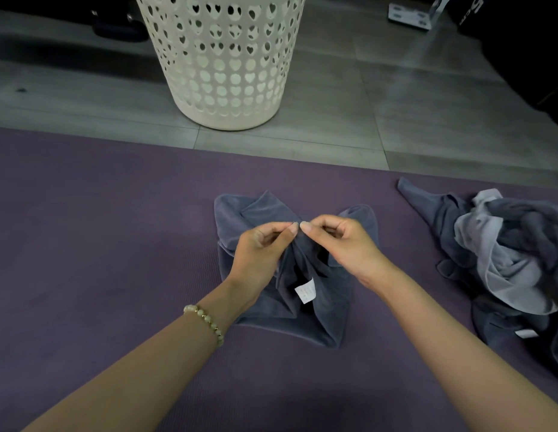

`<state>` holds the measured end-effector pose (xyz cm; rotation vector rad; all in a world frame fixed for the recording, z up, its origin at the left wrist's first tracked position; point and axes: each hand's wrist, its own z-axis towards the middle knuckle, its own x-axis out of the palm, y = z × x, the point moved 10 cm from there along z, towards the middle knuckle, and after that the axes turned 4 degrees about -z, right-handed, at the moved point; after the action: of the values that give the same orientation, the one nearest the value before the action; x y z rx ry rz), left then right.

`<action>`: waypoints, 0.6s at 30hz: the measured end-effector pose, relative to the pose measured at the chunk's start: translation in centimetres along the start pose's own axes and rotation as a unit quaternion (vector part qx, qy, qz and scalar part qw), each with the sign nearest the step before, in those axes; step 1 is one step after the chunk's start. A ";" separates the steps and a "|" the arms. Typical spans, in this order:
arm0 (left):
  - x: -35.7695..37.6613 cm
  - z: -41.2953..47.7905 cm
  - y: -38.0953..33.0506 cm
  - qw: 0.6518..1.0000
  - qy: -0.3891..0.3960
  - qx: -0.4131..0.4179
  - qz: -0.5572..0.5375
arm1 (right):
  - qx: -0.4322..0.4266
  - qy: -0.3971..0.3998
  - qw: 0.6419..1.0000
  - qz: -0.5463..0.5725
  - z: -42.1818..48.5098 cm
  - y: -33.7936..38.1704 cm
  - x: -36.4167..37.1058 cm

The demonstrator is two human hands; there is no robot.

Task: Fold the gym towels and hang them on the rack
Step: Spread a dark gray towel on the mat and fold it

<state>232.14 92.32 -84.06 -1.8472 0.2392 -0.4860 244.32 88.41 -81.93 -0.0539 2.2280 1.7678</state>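
A dark grey towel (315,319) with a white label lies bunched on the purple mat (100,244) in the middle of the head view. My left hand (260,251) and my right hand (346,244) meet above its centre, each pinching the same raised edge of the cloth between thumb and fingers. The fingertips of both hands nearly touch. The towel hangs in folds from the pinched edge down to the mat. No rack is in view.
A heap of dark and light grey towels (514,260) lies on the mat at the right. A white perforated laundry basket (221,63) stands on the grey tiled floor just beyond the mat. Dark equipment sits at the far right.
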 end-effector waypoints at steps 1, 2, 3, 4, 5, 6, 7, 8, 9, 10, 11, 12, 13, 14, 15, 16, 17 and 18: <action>-0.1 0.2 0.1 1.000 -0.010 -0.001 0.006 | -0.004 0.004 1.000 -0.011 0.0 -0.1 0.1; -0.2 0.4 0.2 1.000 -0.022 -0.008 0.012 | -0.005 0.010 1.000 -0.022 0.0 -0.2 0.2; -0.3 0.5 0.4 0.999 -0.032 -0.020 0.016 | -0.006 0.013 0.999 -0.031 -0.1 -0.3 0.2; -0.4 0.6 0.6 0.999 -0.041 -0.032 0.014 | -0.006 0.015 0.999 -0.038 -0.1 -0.5 0.1; -0.5 0.8 0.8 0.998 -0.051 -0.043 0.009 | -0.007 0.020 0.999 -0.040 -0.2 -0.6 0.1; -0.8 0.8 0.9 0.997 -0.066 -0.051 0.000 | -0.004 0.028 0.999 -0.042 -0.2 -0.7 0.0; -1.3 0.9 1.0 0.995 -0.084 -0.055 -0.014 | 0.001 0.040 0.998 -0.042 -0.4 -1.0 0.1; -2.0 1.1 1.2 0.992 -0.105 -0.059 -0.030 | 0.009 0.050 0.998 -0.042 -0.5 -1.2 0.2; -2.8 1.3 1.4 0.989 -0.127 -0.064 -0.046 | 0.017 0.053 0.998 -0.041 -0.7 -1.6 0.1; -3.7 1.5 1.6 0.985 -0.148 -0.069 -0.062 | 0.027 0.048 0.998 -0.033 -0.8 -1.9 -0.2; -4.6 1.7 1.8 0.980 -0.166 -0.074 -0.079 | 0.038 0.039 0.998 -0.023 -0.9 -2.4 -0.6; -5.6 1.8 1.8 0.975 -0.185 -0.079 -0.095 | 0.048 0.033 0.998 -0.016 -1.1 -2.7 -0.9; -6.6 2.0 1.8 0.969 -0.205 -0.082 -0.114 | 0.054 0.031 0.998 -0.021 -1.3 -3.1 -1.2; -7.6 2.1 1.7 0.960 -0.225 -0.085 -0.142 | 0.061 0.033 0.997 -0.034 -1.5 -3.3 -1.4; -8.4 2.1 1.5 0.951 -0.241 -0.085 -0.172 | 0.067 0.041 0.996 -0.048 -1.6 -3.6 -1.4; -9.0 2.1 1.3 0.944 -0.253 -0.085 -0.193 | 0.073 0.052 0.994 -0.057 -1.7 -3.9 -1.2; -9.4 2.1 1.0 0.943 -0.259 -0.080 -0.195 | 0.077 0.064 0.993 -0.057 -1.7 -4.1 -0.9; -9.9 2.1 0.5 0.950 -0.262 -0.066 -0.154 | 0.083 0.076 0.993 -0.043 -1.7 -4.2 -0.4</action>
<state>224.31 97.92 -87.15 -2.0829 -0.3899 -0.1738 245.23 85.67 -85.41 -0.2537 2.4318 1.5760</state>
